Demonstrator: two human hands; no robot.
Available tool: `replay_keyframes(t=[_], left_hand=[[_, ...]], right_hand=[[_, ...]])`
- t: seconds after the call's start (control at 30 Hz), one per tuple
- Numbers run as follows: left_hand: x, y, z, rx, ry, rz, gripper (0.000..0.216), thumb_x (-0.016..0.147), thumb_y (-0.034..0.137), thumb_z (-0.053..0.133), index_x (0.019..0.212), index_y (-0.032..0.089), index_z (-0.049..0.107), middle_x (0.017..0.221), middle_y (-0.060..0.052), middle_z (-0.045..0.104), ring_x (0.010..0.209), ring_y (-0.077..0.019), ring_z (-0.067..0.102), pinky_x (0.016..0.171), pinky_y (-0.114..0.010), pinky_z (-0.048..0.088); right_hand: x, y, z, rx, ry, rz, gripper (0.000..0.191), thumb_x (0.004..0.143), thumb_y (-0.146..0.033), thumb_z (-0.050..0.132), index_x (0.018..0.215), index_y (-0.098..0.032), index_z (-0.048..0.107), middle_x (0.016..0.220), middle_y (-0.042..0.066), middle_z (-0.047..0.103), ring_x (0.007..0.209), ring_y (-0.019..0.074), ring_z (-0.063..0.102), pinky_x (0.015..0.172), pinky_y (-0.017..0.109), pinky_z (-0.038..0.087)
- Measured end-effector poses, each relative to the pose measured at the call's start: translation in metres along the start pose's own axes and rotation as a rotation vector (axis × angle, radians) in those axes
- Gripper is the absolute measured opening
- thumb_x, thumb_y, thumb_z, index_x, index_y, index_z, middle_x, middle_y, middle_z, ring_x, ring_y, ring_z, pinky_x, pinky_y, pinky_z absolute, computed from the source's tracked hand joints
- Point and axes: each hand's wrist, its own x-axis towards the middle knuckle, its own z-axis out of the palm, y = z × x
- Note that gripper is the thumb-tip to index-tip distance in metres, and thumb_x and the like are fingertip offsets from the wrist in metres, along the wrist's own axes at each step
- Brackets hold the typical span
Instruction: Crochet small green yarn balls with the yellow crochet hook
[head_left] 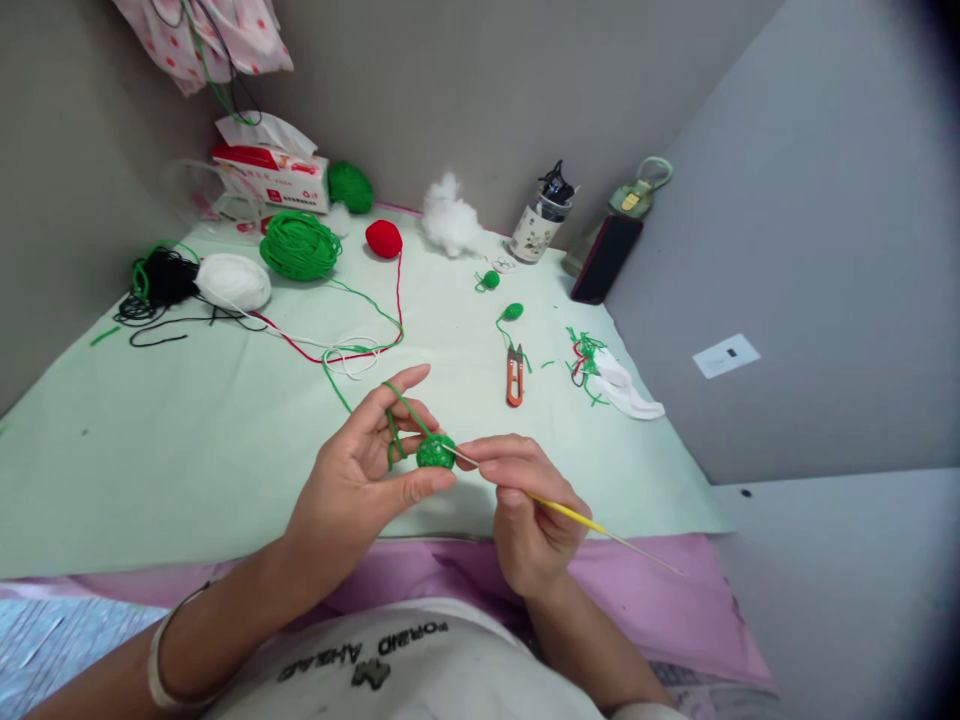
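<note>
Between the thumb and fingers of my left hand (367,450) is a small green crocheted piece (436,451), rounded, with pale specks showing through its stitches. Green yarn loops over my raised left index finger and runs down to the piece. My right hand (529,500) grips a crochet hook (574,514) by its yellow handle, pen-fashion. The hook's thin metal tip meets the crocheted piece; whether it sits inside a stitch is too small to tell. A strand of green yarn trails from my left hand toward a large green yarn ball (300,245).
Red yarn (384,239), white yarn (232,282) and black yarn (166,278) lie behind, strands crossing the cloth. Orange thread snips (514,376) rest near two small green pieces. Stuffing (450,215), a pen jar (540,228), a phone (607,258) and yarn scraps (589,352) stand or lie around.
</note>
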Motion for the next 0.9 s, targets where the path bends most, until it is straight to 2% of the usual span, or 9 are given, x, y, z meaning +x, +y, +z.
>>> replay_keyframes(t=[0.17, 0.37, 0.53, 0.67, 0.83, 0.9], left_hand=[[0.0, 0.0003, -0.0008, -0.027, -0.007, -0.059, 0.073, 0.07, 0.015, 0.089, 0.135, 0.027, 0.059, 0.1, 0.001, 0.063, 0.089, -0.0136, 0.067, 0.077, -0.025, 0.057], [0.0005, 0.0016, -0.001, 0.071, 0.031, 0.012, 0.067, 0.073, 0.016, 0.087, 0.135, 0.024, 0.061, 0.099, 0.001, 0.068, 0.095, -0.0147, 0.067, 0.093, -0.029, 0.055], [0.0012, 0.001, -0.002, -0.033, -0.056, -0.079, 0.06, 0.075, 0.019, 0.087, 0.13, 0.026, 0.064, 0.096, 0.0, 0.07, 0.094, -0.0173, 0.069, 0.088, -0.031, 0.057], [0.0014, -0.0019, -0.0029, -0.051, -0.094, -0.121, 0.055, 0.077, 0.022, 0.087, 0.128, 0.026, 0.066, 0.096, 0.0, 0.072, 0.097, -0.0187, 0.07, 0.09, -0.032, 0.057], [0.0003, -0.0039, -0.0053, -0.035, -0.136, -0.137, 0.063, 0.081, 0.023, 0.085, 0.139, 0.029, 0.06, 0.107, -0.002, 0.073, 0.101, -0.019, 0.072, 0.091, -0.031, 0.057], [0.0002, -0.003, -0.006, -0.032, -0.144, -0.118, 0.067, 0.083, 0.022, 0.083, 0.144, 0.029, 0.056, 0.109, -0.002, 0.074, 0.105, -0.0184, 0.071, 0.093, -0.03, 0.057]], right_hand=[[-0.0006, 0.0001, -0.0001, 0.041, 0.013, 0.001, 0.025, 0.102, -0.021, 0.057, 0.117, -0.029, 0.075, 0.107, 0.006, 0.08, 0.094, 0.0206, 0.074, 0.077, 0.039, 0.062], [0.0005, 0.0002, 0.0012, 0.084, 0.067, 0.054, 0.022, 0.102, -0.023, 0.057, 0.112, -0.029, 0.076, 0.099, 0.006, 0.08, 0.09, 0.021, 0.075, 0.074, 0.039, 0.063], [0.0042, 0.0, 0.003, 0.172, 0.113, 0.162, 0.019, 0.103, -0.028, 0.056, 0.105, -0.028, 0.075, 0.097, 0.005, 0.079, 0.081, 0.0189, 0.073, 0.071, 0.038, 0.063], [0.0066, 0.0012, 0.0041, 0.206, 0.086, 0.198, 0.019, 0.103, -0.028, 0.058, 0.106, -0.029, 0.076, 0.1, 0.005, 0.079, 0.084, 0.0178, 0.072, 0.067, 0.033, 0.06], [0.0078, 0.0032, 0.0044, 0.165, 0.046, 0.19, 0.018, 0.102, -0.029, 0.06, 0.105, -0.028, 0.078, 0.103, 0.006, 0.081, 0.094, 0.0198, 0.073, 0.067, 0.032, 0.057], [0.0084, 0.0044, 0.0046, 0.214, 0.067, 0.208, 0.017, 0.102, -0.029, 0.061, 0.104, -0.028, 0.078, 0.101, 0.005, 0.081, 0.09, 0.0186, 0.072, 0.066, 0.031, 0.056]])
